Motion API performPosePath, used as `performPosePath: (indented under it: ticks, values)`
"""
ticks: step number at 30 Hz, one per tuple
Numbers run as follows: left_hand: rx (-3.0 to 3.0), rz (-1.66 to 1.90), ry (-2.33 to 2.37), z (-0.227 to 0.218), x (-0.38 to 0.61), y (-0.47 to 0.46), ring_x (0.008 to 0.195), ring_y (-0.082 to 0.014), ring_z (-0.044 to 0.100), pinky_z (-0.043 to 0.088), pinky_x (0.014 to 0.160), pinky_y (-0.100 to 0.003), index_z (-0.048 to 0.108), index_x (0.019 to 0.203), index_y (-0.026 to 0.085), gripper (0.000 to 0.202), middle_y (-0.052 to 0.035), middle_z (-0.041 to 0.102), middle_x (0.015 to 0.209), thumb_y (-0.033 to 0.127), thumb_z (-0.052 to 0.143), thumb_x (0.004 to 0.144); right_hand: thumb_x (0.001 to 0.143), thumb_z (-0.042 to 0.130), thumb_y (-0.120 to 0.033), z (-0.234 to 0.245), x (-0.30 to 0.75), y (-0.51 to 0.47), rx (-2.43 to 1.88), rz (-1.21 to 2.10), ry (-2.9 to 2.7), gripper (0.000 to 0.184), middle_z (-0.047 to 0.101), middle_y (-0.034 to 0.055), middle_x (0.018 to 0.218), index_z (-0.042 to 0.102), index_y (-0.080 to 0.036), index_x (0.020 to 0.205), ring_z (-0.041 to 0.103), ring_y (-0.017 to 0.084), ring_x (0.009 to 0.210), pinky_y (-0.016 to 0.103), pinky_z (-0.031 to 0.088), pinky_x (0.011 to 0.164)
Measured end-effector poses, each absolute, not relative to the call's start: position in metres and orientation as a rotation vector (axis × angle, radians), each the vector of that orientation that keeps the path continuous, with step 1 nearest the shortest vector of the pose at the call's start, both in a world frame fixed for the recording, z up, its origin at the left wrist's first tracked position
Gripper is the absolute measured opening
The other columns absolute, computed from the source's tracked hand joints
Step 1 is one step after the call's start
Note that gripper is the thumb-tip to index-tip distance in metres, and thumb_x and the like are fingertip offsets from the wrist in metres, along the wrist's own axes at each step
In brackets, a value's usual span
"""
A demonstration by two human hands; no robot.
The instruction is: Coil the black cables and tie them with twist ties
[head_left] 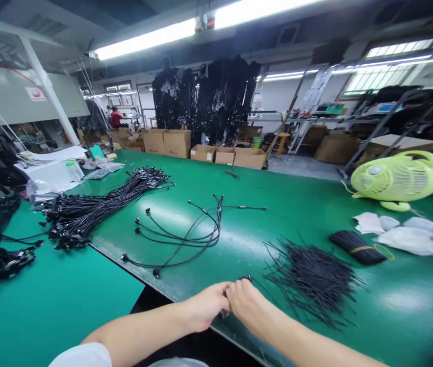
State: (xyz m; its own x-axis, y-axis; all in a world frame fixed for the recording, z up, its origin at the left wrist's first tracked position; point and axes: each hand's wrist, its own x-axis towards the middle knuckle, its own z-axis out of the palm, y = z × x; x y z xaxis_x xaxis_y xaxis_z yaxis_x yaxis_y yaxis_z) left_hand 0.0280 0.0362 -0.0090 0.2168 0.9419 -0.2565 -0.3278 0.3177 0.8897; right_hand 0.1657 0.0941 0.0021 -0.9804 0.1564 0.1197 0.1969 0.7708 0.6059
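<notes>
At the green bench (296,214), both hands (239,303) pinch a black cable (245,278).

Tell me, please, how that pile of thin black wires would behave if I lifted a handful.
The thin black wires will probably feel light and springy, since many ends stick out straight instead of drooping. They lie crisscrossed, so a handful may snag and drag others along.

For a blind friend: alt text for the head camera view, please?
The left hand and right hand meet at the edge of a green workbench over a thin black cable, beside a heap of loose black cables. Bundled cable harnesses lie farther along, with cardboard boxes beyond.
</notes>
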Motion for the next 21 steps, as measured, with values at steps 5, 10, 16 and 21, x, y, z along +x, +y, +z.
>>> performPosePath:
  ticks: [5,10,16,21]
  values:
    - [0.706,1.307,1.141,0.002,0.031,0.052,0.093,-0.0180,0.052,0.039,0.089,-0.032,0.063,0.097,0.014,0.028,-0.0043,0.061,0.092,0.036,0.057,0.081,0.085,0.039,-0.010,0.004,0.153,0.109,-0.787,-0.043,-2.622,0.024,0.060,0.0031,0.065,0.058,-0.018,0.074,0.054,0.016,0.056,0.030,0.031,0.055]
    - [1.080,1.411,1.293,0.006,0.020,0.053,0.103,-0.0228,0.051,0.039,0.097,-0.039,0.067,0.103,0.015,0.063,-0.0108,0.062,0.105,0.061,0.023,0.095,0.091,0.038,-0.048,-0.007,0.148,0.102,-1.055,1.000,-2.085,0.042,0.065,0.0039,0.071,0.060,-0.018,0.072,0.057,0.018,0.065,0.027,0.040,0.060]
    - [1.735,0.972,1.316,0.013,0.005,0.040,0.089,-0.0191,0.046,0.037,0.093,-0.034,0.076,0.080,0.022,0.060,-0.0046,0.054,0.085,0.058,0.030,0.094,0.094,0.042,-0.040,-0.004,0.172,0.100,-1.011,0.722,-2.249,0.038,0.053,-0.0008,0.060,0.053,-0.019,0.065,0.048,0.013,0.058,0.025,0.033,0.056]
    - [0.932,0.991,1.217,-0.012,0.015,0.048,0.064,-0.0138,0.040,0.038,0.070,-0.030,0.069,0.070,0.012,0.061,-0.0027,0.054,0.066,0.060,0.038,0.091,0.095,0.039,-0.011,0.000,0.170,0.083,-0.709,-0.166,-2.282,0.028,0.052,0.0015,0.063,0.058,-0.018,0.076,0.042,0.015,0.061,0.029,0.028,0.063]
